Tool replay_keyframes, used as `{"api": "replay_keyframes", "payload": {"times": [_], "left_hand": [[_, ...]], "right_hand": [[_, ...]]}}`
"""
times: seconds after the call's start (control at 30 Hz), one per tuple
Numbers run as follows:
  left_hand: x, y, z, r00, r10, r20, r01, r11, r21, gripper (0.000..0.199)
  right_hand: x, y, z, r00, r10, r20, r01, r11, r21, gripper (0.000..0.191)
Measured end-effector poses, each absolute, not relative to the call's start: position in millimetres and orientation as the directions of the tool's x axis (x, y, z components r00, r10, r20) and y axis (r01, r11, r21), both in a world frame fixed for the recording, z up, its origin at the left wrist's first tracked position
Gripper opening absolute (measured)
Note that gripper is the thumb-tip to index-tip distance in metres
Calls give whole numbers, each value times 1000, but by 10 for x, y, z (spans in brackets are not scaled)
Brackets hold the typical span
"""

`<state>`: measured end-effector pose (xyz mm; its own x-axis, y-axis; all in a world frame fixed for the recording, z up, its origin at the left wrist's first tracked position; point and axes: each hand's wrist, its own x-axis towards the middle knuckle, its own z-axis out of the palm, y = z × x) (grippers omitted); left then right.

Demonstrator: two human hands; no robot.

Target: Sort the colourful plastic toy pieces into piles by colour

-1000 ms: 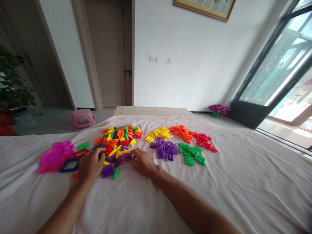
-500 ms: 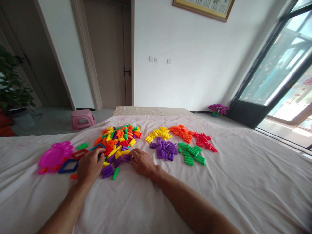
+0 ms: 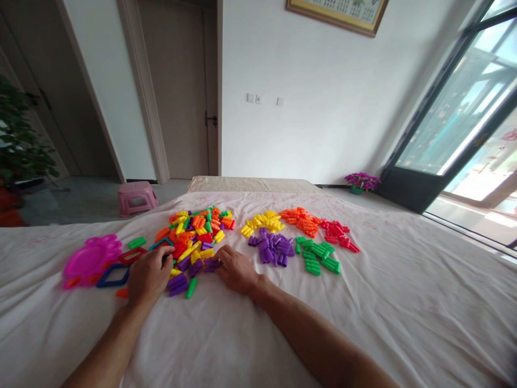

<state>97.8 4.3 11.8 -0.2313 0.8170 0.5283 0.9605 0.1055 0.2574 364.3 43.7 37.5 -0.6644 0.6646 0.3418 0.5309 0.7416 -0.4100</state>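
Note:
A mixed pile of plastic toy pieces [image 3: 197, 226] in red, orange, yellow, green and purple lies on the cloth. At its left edge rests my left hand [image 3: 150, 272], fingers curled with the tips hidden, so what they hold does not show. My right hand [image 3: 235, 271] is at the pile's right side, its fingers closed on the end of a purple toy piece [image 3: 210, 263]. Just below the pile lie a purple block [image 3: 177, 284] and a green piece [image 3: 191, 288]. Beside my left hand are a blue square frame [image 3: 114, 275] and a red frame [image 3: 131, 255].
Sorted groups lie to the right: yellow pieces [image 3: 262, 221], orange pieces [image 3: 302, 221], red pieces [image 3: 336, 233], purple pieces [image 3: 271, 247] and green pieces [image 3: 319, 255]. A pink plastic tray [image 3: 92, 258] sits at the left. A pink stool [image 3: 138, 198] stands beyond the cloth-covered surface [image 3: 388, 302].
Hardly anything differs. My right hand has shifted very slightly at the purple piece; my left hand stays in place.

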Motion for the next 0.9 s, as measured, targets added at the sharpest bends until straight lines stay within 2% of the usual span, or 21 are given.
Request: {"api": "replay_keyframes", "payload": {"times": [0.6, 0.9], "left_hand": [[979, 35, 126, -224, 825, 519, 963, 105, 249, 34], [963, 38, 115, -214, 817, 535, 965, 90, 248, 33]], "right_hand": [[3654, 465, 350, -658, 662, 360, 495, 739, -456, 25], [3652, 440, 414, -657, 660, 364, 492, 742, -456, 13]]}}
